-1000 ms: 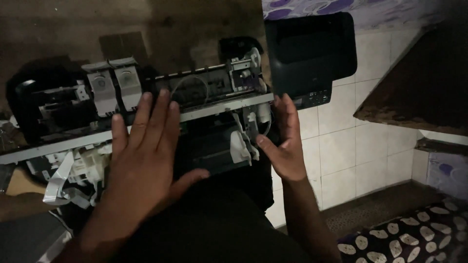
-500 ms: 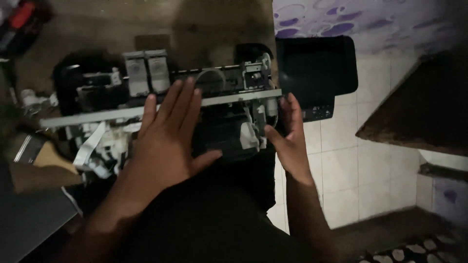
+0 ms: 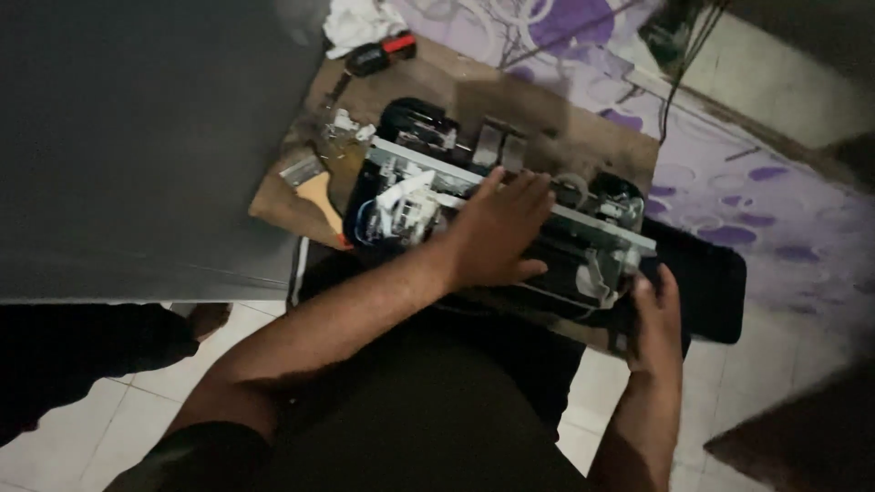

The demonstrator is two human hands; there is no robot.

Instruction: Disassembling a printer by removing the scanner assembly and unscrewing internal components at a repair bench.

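Note:
A stripped-down printer mechanism, black with a grey metal rail and white ribbon cables, lies on a brown wooden board. My left hand rests flat on top of its middle, fingers spread over the rail. My right hand grips the mechanism's right end at its lower corner. A black panel lies just past that end.
A red-and-black screwdriver and a white cloth lie at the board's far edge. A small brush lies at its left. A large grey panel fills the left. Purple patterned cloth lies to the right, white floor tiles below.
The view has swung round, so the mechanism now lies on a slant. Both hands keep the same places on it; the screwdriver, cloth and grey panel have come into view.

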